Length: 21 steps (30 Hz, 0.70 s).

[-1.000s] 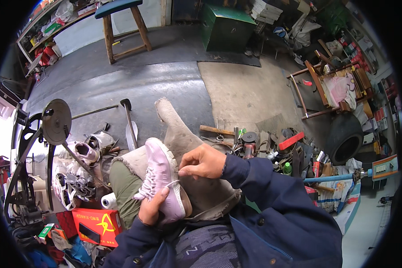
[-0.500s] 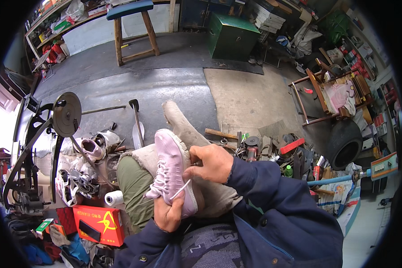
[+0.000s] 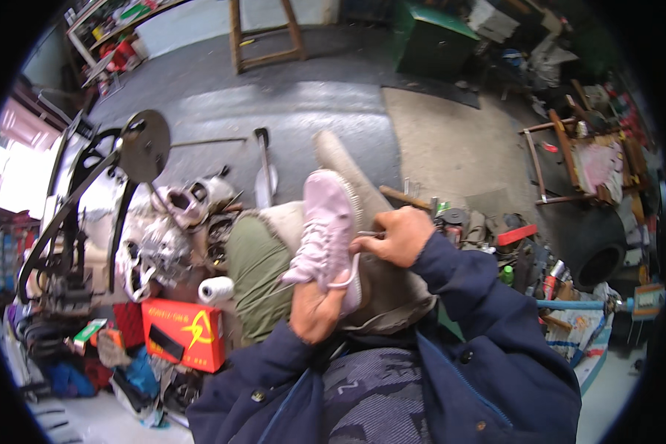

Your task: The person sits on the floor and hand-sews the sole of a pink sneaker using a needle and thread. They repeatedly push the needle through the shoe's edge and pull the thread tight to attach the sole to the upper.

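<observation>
Your left hand (image 3: 314, 311) has its grip closed around the heel end of a pale pink sneaker (image 3: 325, 229), holding it from below. The toe of the shoe points away from you and the sole side is turned to the right. Your right hand (image 3: 399, 237) is clenched on a thin tool at the side of the sneaker, near the white edge of the sole; the tool is too small to tell what kind it is. The sneaker is above your lap, over your knee in olive-green trousers (image 3: 255, 270) and a beige cloth (image 3: 392, 285) that lies across your legs. Both your arms are in dark blue jacket sleeves (image 3: 481, 311).

In the same head view, to your left on the floor, there is a red cardboard box (image 3: 181, 333), and just beside it a white roll of thread (image 3: 216, 289). Behind these lies a heap of other worn shoes (image 3: 177, 222), and further left stands a black machine with a round wheel (image 3: 144, 146). To your right, the floor is covered with many tools (image 3: 514, 240), and a black tyre (image 3: 599, 251) lies near them. Far in front of you a wooden stool (image 3: 263, 33) stands on the grey floor, well apart from a green metal box (image 3: 429, 41).
</observation>
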Available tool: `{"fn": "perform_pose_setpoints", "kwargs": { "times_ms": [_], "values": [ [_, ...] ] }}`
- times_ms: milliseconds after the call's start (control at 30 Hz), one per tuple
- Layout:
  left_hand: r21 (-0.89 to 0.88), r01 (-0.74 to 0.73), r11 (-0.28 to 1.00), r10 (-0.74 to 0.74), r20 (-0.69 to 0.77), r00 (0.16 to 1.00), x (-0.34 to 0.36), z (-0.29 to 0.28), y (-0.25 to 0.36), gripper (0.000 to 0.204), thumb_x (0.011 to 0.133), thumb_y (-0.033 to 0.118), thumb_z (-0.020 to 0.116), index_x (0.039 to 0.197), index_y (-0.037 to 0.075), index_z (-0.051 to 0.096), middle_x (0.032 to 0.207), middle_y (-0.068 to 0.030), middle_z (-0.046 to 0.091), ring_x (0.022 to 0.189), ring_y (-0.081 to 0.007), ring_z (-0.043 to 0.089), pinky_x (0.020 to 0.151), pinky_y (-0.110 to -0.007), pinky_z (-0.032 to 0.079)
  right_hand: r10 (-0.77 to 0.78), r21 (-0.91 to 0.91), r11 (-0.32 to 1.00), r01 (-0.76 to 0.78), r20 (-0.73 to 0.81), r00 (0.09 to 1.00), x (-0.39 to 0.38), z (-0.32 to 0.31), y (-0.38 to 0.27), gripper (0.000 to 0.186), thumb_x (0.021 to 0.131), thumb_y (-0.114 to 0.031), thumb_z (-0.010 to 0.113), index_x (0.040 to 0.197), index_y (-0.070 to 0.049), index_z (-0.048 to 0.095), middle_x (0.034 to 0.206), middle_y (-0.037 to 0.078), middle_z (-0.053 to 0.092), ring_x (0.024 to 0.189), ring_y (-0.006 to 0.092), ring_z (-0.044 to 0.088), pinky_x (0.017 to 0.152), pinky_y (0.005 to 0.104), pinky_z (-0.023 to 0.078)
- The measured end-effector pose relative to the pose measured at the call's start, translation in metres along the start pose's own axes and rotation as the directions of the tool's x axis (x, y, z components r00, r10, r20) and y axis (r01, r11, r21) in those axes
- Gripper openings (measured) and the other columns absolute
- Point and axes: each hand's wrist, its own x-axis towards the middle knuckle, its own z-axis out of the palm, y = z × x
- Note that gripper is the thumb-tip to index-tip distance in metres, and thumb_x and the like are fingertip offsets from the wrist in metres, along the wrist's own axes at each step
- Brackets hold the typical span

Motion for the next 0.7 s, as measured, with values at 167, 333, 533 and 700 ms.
{"fn": "perform_pose_setpoints", "kwargs": {
  "times_ms": [167, 333, 533, 700],
  "values": [
    [-0.179, 0.039, 0.983, -0.052, -0.064, 0.997, -0.003, 0.003, -0.005, 0.038, 0.104, 0.007, 0.055, 0.139, -0.008, 0.058, 0.142, -0.0149, 0.061, 0.133, -0.0235, 0.056, 0.113, -0.034, 0.040, 0.112, -0.028, 0.993, -0.112, 0.010, 0.994, -0.005, 0.001, 0.008, 0.077, 0.080, -0.075, 0.073, 0.083, 0.002, 0.076, 0.077, 0.025, 0.071, 0.079, 0.0401, 0.074, 0.075, 0.0454, 0.059],
    [-0.267, 0.082, 0.960, -0.113, -0.103, 0.988, -0.006, -0.003, -0.006, 0.035, 0.102, 0.010, 0.059, 0.133, -0.006, 0.064, 0.127, -0.0070, 0.069, 0.113, -0.0145, 0.063, 0.099, -0.030, 0.047, 0.032, 0.123, 0.992, -0.024, -0.068, 0.997, -0.024, 0.012, 0.038, 0.055, 0.087, -0.052, 0.080, 0.077, 0.000, 0.066, 0.061, 0.011, 0.060, 0.055, 0.0240, 0.057, 0.057, 0.0366, 0.046],
    [-0.507, 0.191, 0.841, -0.295, -0.133, 0.946, -0.008, -0.007, -0.004, 0.035, 0.096, 0.008, 0.058, 0.127, -0.004, 0.067, 0.117, -0.0071, 0.072, 0.102, -0.0155, 0.067, 0.091, -0.030, 0.050, -0.047, 0.901, 0.433, -0.008, 0.031, 0.998, -0.049, 0.003, 0.030, 0.061, 0.093, -0.029, 0.071, 0.144, -0.004, 0.049, 0.078, -0.005, 0.052, 0.063, 0.0049, 0.043, 0.057, 0.0221, 0.034],
    [-0.562, 0.193, 0.805, -0.337, -0.165, 0.927, -0.007, -0.004, 0.003, 0.032, 0.097, 0.006, 0.055, 0.125, -0.006, 0.066, 0.113, -0.0107, 0.074, 0.097, -0.0180, 0.070, 0.088, -0.031, 0.054, -0.313, 0.970, 0.063, -0.233, 0.241, 0.919, -0.026, 0.007, -0.015, 0.078, 0.094, -0.022, 0.066, 0.163, -0.007, 0.033, 0.077, -0.006, 0.050, 0.062, 0.0028, 0.040, 0.054, 0.0188, 0.029]
  ]
}}
